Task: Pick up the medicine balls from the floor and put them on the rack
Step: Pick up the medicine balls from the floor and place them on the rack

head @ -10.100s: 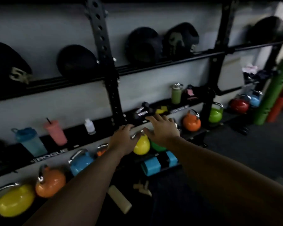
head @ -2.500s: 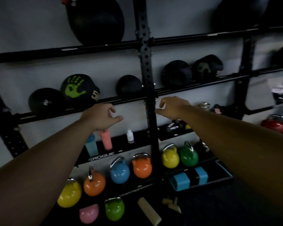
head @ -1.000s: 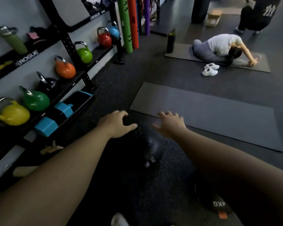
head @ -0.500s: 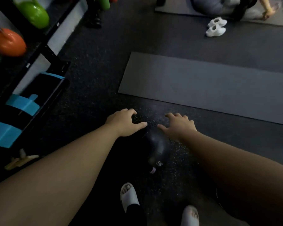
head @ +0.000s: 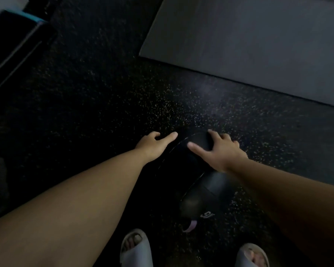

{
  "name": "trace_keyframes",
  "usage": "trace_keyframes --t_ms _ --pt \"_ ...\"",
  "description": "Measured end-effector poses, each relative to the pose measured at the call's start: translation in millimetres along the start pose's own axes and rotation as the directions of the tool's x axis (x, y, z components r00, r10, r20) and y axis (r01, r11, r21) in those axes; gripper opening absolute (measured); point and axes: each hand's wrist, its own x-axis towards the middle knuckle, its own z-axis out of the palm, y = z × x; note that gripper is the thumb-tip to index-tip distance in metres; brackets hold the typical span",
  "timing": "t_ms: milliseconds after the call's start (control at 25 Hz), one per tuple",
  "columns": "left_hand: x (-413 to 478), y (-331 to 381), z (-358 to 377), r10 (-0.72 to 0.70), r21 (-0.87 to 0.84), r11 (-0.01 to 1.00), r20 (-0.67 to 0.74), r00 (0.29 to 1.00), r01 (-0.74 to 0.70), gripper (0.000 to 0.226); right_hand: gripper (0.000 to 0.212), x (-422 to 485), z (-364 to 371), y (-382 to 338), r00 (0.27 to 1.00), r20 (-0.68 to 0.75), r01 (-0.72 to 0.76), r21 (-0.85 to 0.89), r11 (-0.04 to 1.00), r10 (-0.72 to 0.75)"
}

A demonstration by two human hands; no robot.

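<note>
- At the centre of the frame, a black medicine ball [head: 189, 170] sits on the dark speckled floor [head: 104, 103].
- The left hand [head: 152, 146] rests spread against its left side.
- The right hand [head: 220, 149] lies spread over its top — fingers wide, not closed.
- A grey mat [head: 249, 45] fills the upper right.
- Two pale slippers [head: 136, 249] show at the bottom edge.

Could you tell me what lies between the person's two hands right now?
In the head view, the black medicine ball on the speckled floor sits between them: the left hand is at its left edge, the right hand spread on its top right.
</note>
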Motion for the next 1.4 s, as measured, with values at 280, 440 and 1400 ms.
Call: trace_keyframes --t_ms 280,440,1400 --pt "33 -60 22 -0.245 -0.530 0.749 0.336 0.909 0.398 0.125 0.142 28 13 -17 0.998 -0.016 -0.048 0.206 0.977 0.053" --pt "22 -65 15 -0.174 -0.668 0.689 0.227 0.958 0.283 0.100 0.132 -2 24 -31 0.996 -0.085 0.003 0.211 0.978 0.015" --pt "-627 162 -842 0.234 -0.210 0.459 -0.909 0.346 -0.863 0.076 0.127 -522 -536 -704 0.156 -0.863 0.977 0.064 0.203 -0.480"
